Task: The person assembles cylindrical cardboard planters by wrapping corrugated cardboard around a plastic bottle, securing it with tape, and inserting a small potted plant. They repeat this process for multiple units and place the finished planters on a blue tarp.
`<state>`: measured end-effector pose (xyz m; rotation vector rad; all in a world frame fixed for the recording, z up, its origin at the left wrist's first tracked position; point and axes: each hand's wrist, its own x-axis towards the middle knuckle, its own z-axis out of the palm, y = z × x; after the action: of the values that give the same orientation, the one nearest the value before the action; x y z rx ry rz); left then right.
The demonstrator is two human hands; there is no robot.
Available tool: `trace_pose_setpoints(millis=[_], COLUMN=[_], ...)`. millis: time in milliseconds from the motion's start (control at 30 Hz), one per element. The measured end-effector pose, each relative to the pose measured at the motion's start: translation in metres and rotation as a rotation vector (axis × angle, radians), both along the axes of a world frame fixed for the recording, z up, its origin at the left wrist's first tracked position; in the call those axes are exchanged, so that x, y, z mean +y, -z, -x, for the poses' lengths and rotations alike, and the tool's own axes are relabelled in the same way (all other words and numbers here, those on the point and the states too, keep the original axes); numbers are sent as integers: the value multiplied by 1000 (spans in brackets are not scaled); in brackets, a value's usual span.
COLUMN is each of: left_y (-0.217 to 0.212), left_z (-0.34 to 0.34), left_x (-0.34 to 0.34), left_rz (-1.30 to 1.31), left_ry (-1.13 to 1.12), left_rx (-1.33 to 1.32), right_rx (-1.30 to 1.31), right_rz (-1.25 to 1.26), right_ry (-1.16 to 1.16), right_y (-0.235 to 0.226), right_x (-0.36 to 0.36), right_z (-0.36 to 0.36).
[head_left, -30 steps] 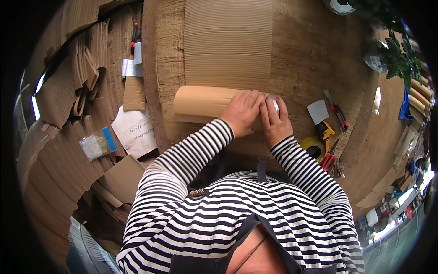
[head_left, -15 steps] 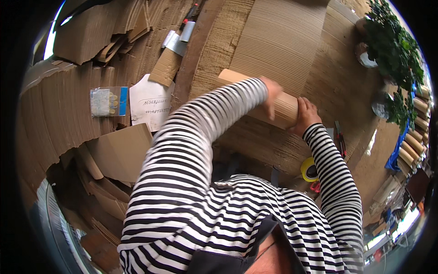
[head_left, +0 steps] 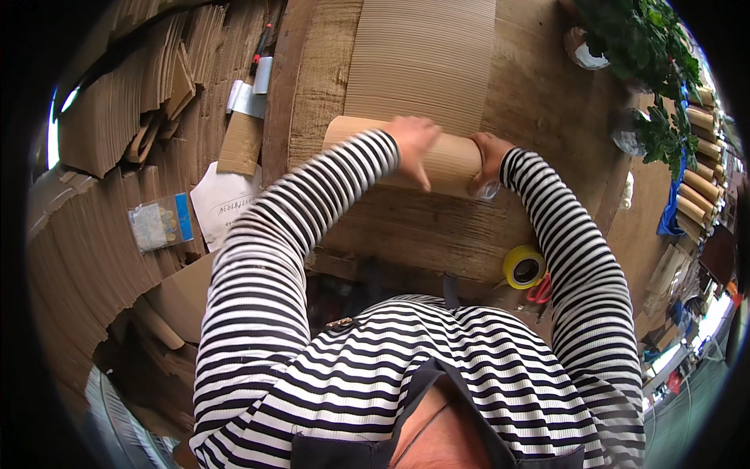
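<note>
A tan corrugated cardboard roll (head_left: 449,159) lies crosswise on the wooden table at the near end of a flat ribbed cardboard sheet (head_left: 422,62). My left hand (head_left: 414,148) is over the roll's middle, its fingers toward the far side and its thumb stretched along the near side. At the roll's right end, my right hand (head_left: 488,156) grips it, with the fingertips partly hidden. Just below that hand shows a small clear, shiny thing (head_left: 490,190) whose kind I cannot make out.
Yellow tape (head_left: 523,267) and red-handled scissors (head_left: 539,289) lie near my right forearm. Potted plants (head_left: 664,133) line the right side. Stacked cardboard (head_left: 86,258), a bag of small items (head_left: 162,223), white paper (head_left: 221,199) and a red-black cutter (head_left: 262,48) are at left.
My view has swung, so the table and roll appear farther left. My left hand has moved along the roll and its thumb is spread wider. My right hand stays at the right end.
</note>
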<state>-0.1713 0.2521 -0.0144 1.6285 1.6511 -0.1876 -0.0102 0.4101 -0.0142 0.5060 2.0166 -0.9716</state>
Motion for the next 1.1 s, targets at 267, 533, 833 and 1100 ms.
trace_pose_setpoints(millis=[267, 533, 833, 1100], left_y=[-2, 11, -21, -13], left_z=[-25, 8, -8, 14], left_x=[16, 76, 82, 97], left_rz=[-184, 167, -55, -88], left_ry=[-50, 2, 11, -45], left_rx=[25, -197, 85, 40], right_rx=[388, 242, -8, 439], right_rz=[-562, -436, -43, -136], right_ry=[-106, 52, -46, 464], right_y=[9, -26, 0, 43], right_x=[-46, -29, 51, 59], right_z=[-40, -14, 38, -13])
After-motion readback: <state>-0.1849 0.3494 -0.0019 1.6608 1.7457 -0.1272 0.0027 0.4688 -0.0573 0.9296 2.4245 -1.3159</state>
